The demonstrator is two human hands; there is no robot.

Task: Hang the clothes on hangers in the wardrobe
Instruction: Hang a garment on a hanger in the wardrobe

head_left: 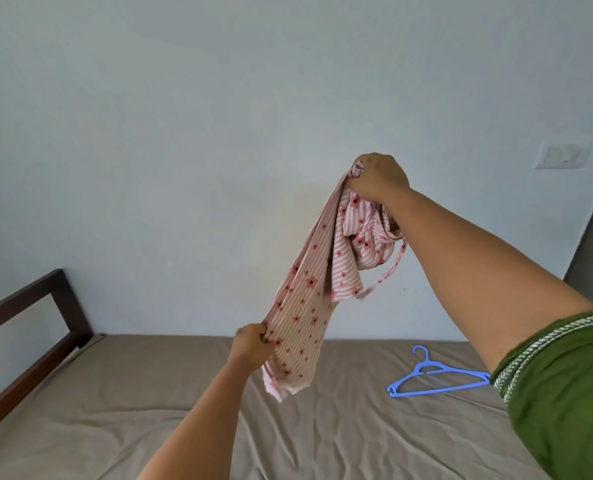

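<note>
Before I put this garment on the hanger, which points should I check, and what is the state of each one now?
1. Right hand grips the top of the pink floral garment: ok.
2. Left hand grips its lower edge: ok.
3. Garment spread open, neckline found: not ok, it hangs bunched.
4. Blue hanger within reach on the bed: ok.
5. A hand free for the hanger: not ok.
6. Wardrobe open: cannot tell, out of view.

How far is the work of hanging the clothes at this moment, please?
Early stage. Done: nothing is on a hanger yet. In hand: the right hand grips the pink floral garment at its top, the left hand pinches its lower edge. Left: the blue hanger lies unused on the bed; no wardrobe is in view.
</note>
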